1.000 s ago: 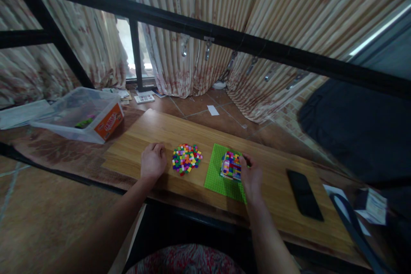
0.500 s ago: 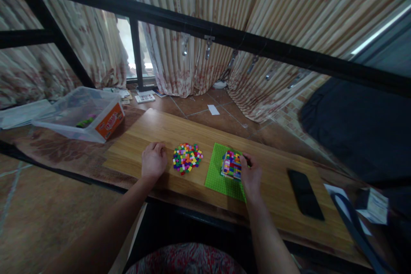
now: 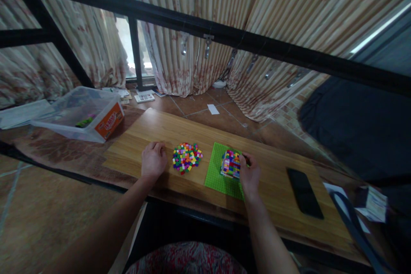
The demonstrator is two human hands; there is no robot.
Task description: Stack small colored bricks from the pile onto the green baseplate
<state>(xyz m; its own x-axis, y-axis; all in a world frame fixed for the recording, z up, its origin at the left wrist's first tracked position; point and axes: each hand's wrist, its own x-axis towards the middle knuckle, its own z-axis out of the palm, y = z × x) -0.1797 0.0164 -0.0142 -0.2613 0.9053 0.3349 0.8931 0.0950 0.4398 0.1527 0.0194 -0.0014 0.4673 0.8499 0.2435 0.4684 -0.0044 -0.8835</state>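
Still keeps the right hand, in the head view, against the right side of the multicoloured block build, thumb and fingers bent about its edge; cannot tell a firm pinch from a light rest, with the far fingertips partly hidden. Finds the build over the green baseplate, toward the middle and right; cannot tell about any attachment beneath. Rests the left hand well left of the baseplate, beyond the loose block pile, loosely curled on the wooden board; cannot make out anything between those fingers. Compared with a second ago, shows hardly any change: same pose in both hands, same pile just left of the baseplate, only a slight sway of the view. Suggests, by judgement, attention at the build rather than at the pile. Includes also a black phone, well right of the baseplate, apart from both hands.
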